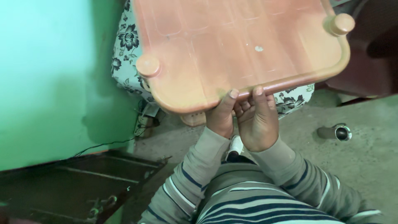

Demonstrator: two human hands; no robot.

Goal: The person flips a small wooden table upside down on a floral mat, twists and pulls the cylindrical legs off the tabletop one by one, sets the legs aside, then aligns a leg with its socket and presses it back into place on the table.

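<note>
A pinkish-orange plastic stool (232, 49) is held upside down in front of me, its flat underside ribbed and two round leg knobs showing at the left and upper right. My left hand (221, 115) and my right hand (257, 120) grip its near rim side by side, thumbs pressed on top of the edge. Both sleeves are striped grey and blue.
A green wall (54, 74) stands at the left. Floral black-and-white cloth (126, 49) lies behind the stool. A dark metal trunk or frame (78, 186) sits at the lower left. A small steel cup (336, 132) lies on the concrete floor (365, 153) to the right.
</note>
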